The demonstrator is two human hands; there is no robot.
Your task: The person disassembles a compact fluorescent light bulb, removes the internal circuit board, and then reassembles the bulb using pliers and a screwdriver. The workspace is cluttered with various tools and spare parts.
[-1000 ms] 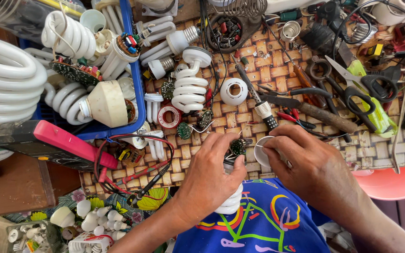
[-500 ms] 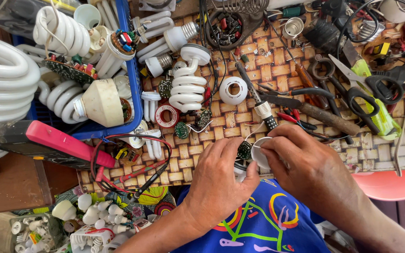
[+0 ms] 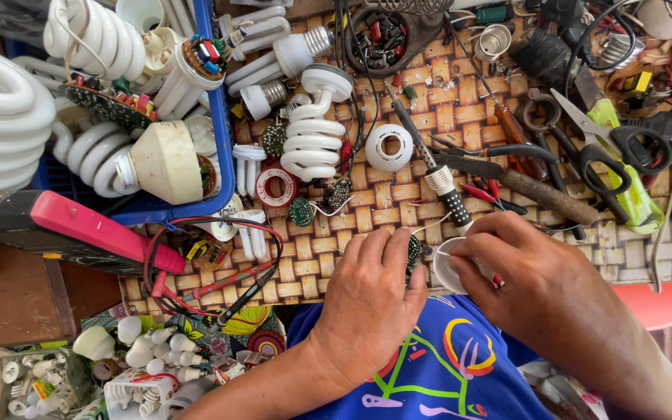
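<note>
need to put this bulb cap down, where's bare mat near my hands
Barest mat lies left of the left hand, between it and the red and black wires. A smaller patch sits right of the right hand, below the scissors. Above both hands, tools and spiral bulbs crowd everything.

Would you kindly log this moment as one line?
left hand: on small green circuit board | right hand: holds white plastic lamp base

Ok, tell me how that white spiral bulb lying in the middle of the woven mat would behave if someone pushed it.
The spiral bulb lies on its side, so it would probably roll or pivot rather than slide. Its thin glass coils look fragile; a hard shove could crack them. It likely weighs little for its bulk, and the woven mat may snag it.
</note>
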